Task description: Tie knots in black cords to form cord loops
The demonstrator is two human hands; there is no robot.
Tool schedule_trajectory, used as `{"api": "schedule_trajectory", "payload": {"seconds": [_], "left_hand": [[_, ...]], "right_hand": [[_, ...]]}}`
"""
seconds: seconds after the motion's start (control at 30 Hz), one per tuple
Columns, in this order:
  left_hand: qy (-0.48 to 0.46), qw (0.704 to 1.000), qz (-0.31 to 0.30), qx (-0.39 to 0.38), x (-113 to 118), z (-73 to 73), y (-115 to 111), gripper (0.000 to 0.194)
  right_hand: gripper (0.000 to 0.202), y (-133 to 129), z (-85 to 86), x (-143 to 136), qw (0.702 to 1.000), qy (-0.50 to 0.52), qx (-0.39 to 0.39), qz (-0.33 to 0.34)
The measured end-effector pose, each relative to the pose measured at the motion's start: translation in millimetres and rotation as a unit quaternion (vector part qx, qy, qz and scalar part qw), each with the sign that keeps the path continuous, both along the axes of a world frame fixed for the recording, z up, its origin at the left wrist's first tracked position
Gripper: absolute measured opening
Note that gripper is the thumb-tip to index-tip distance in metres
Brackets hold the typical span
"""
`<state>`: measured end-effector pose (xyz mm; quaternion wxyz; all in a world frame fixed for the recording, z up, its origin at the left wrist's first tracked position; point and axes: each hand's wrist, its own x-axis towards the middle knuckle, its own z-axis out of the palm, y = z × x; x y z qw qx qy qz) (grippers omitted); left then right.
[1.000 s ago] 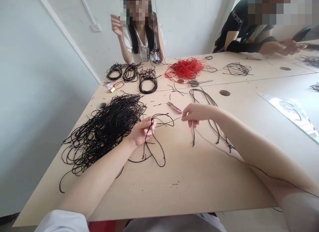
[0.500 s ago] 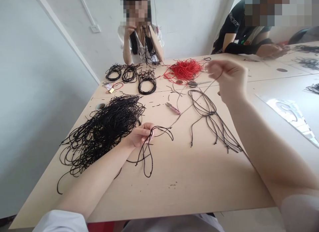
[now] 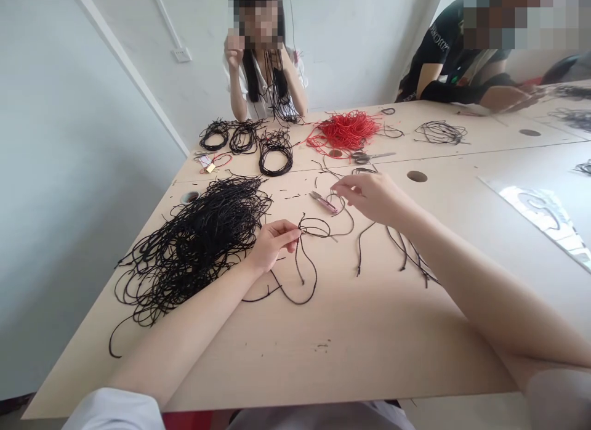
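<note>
My left hand (image 3: 276,244) is closed in a pinch on a thin black cord (image 3: 316,281). Small loops of it stand out past the fingertips, and a longer loop hangs down to the tabletop. To the right, my right hand (image 3: 364,196) has its fingers together, and a curved length of the same cord runs up to the fingertips. Just left of those fingertips lie pink-handled thread snips (image 3: 324,202). Beneath my right hand and forearm, a tied bundle of black cords (image 3: 404,251) is partly hidden.
A big tangled heap of black cords (image 3: 198,245) lies beside my left forearm. Farther back are several coiled black bundles (image 3: 276,162), a red cord pile (image 3: 348,131) and scissors (image 3: 362,158). Two people sit across the table (image 3: 295,368). A round hole (image 3: 417,176) opens at right.
My right hand has come down and left from the upper right, toward my left hand. The cord, stretched taut between them before, now hangs slack in curves. My left hand has shifted slightly right.
</note>
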<state>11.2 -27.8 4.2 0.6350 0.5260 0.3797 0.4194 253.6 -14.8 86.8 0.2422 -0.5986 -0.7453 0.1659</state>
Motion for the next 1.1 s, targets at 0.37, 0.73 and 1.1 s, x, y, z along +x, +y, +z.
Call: {"api": "schedule_trajectory", "payload": {"seconds": [0.37, 0.73, 1.1], "left_hand": [[0.088, 0.99, 0.067, 0.085, 3, -4.1, 2, 0.02], [0.079, 0.991, 0.083, 0.075, 5, -6.5, 4, 0.019], [0.084, 0.992, 0.089, 0.032, 4, -9.5, 7, 0.027]], "right_hand": [[0.035, -13, -64.8, -52, 0.954, 0.271, -0.084, 0.101], [0.032, -7, -81.6, -55, 0.919, 0.347, -0.151, 0.111], [0.03, -7, -83.1, -54, 0.955, 0.274, -0.09, 0.071]]}}
